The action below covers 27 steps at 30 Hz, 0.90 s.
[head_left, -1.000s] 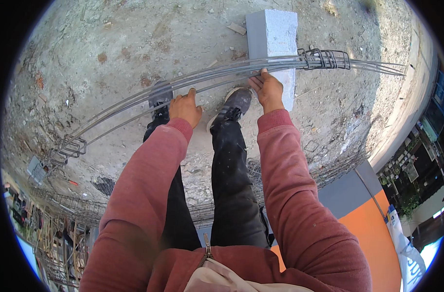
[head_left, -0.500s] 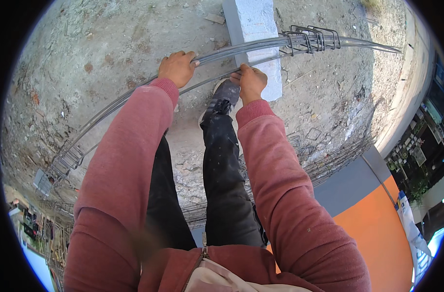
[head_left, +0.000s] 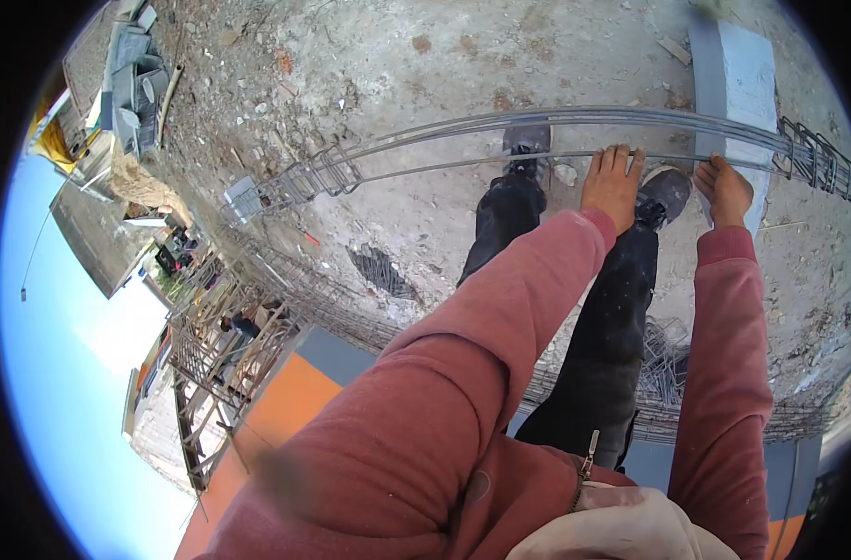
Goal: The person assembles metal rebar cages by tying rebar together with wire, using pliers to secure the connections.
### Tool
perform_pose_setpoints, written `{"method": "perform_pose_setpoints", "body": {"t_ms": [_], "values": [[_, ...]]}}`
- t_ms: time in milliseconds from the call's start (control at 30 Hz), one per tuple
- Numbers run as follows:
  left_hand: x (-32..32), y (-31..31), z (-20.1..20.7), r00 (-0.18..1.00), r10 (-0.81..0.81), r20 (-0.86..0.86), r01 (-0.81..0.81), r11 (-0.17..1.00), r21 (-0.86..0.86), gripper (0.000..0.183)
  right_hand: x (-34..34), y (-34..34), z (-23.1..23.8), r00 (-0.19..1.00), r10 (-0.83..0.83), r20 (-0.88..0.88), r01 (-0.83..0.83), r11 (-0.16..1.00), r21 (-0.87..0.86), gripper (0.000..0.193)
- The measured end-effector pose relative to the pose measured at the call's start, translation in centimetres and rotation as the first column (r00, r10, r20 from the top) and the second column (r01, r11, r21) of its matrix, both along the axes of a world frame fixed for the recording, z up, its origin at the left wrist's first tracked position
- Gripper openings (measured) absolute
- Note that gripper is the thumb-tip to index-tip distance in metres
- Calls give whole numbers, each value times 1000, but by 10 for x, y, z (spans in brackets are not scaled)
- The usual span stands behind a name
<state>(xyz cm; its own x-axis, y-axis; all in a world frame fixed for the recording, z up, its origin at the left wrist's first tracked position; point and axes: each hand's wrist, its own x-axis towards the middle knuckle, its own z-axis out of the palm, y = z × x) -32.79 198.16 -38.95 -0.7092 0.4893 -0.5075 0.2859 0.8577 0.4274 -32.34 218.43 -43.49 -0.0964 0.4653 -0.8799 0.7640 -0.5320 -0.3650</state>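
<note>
A bundle of long steel rebars (head_left: 556,117) runs across in front of me, with one separate rebar (head_left: 444,167) on its near side. My left hand (head_left: 612,187) lies over this near rebar with fingers stretched out. To its right, my right hand (head_left: 730,193) is closed round the same rebar, fingertips at the bar. Bent wire stirrups (head_left: 817,159) hang round the bars at the right, and more stirrups (head_left: 318,177) sit round them toward the left end. Beneath the bars on the right is a white-topped concrete block (head_left: 750,79).
A small grey block (head_left: 245,199) is at the bars' left end. My shoes (head_left: 666,191) stand close to the near rebar. Wire mesh and bars (head_left: 351,327) lie behind my feet, beside an orange and grey surface (head_left: 285,401). Scrap pieces (head_left: 136,89) are piled far left.
My view has swung left. My left hand has left the bundle and now lies on the near rebar, closer to my right hand, which stays on that rebar.
</note>
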Motion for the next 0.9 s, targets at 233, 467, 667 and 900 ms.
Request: {"method": "perform_pose_setpoints", "body": {"t_ms": [233, 467, 667, 900], "values": [[-17, -30, -2, 983, -63, 172, 87, 987, -138, 75, 1, -17, 4, 990, 139, -32, -142, 982, -127, 32], [-27, -1, 17, 920, -115, 374, 195, 964, -184, 83, 139, 5, 36, 923, 279, 263, -219, 946, -238, 24], [-57, -26, 8, 863, -29, 505, 197, 939, -282, 75, 177, 2, 62, 965, 109, 237, -88, 991, -96, 19], [-80, -14, 23, 987, -19, 159, 35, 995, -97, 58, 71, 118, 35, 851, 503, 151, -457, 568, 684, 30]]}}
